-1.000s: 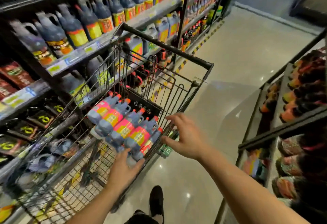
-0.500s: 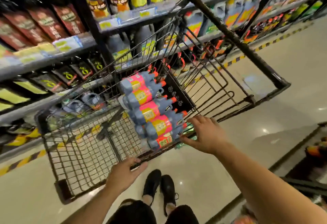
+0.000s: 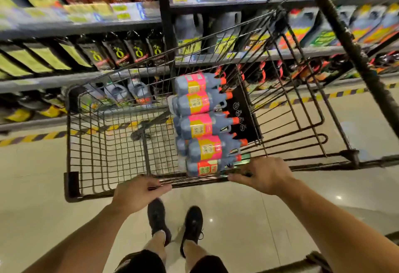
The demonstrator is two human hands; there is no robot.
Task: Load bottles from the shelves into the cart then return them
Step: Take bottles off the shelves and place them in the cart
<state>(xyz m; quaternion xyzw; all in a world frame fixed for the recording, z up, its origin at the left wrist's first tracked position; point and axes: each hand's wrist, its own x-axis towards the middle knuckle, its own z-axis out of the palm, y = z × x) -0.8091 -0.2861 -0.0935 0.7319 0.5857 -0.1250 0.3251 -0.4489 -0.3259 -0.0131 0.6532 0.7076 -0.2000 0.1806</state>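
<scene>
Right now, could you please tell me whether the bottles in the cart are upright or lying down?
Lying down: the bottles rest on their sides in the cart, orange caps pointing sideways.

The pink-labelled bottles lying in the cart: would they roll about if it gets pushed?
Probably not much. The bottles lie on their sides, packed side by side, so they likely brace one another. Their side handles should hinder rolling. They look full, so probably heavy for their size, though the row might slide within the cart.

Grey-blue plastic bottles [image 3: 200, 126] are showing pink-and-yellow labels and orange caps; black wire cart [image 3: 72, 183]; floor tape [image 3: 43, 136] is running yellow-and-dark stripes.
</scene>
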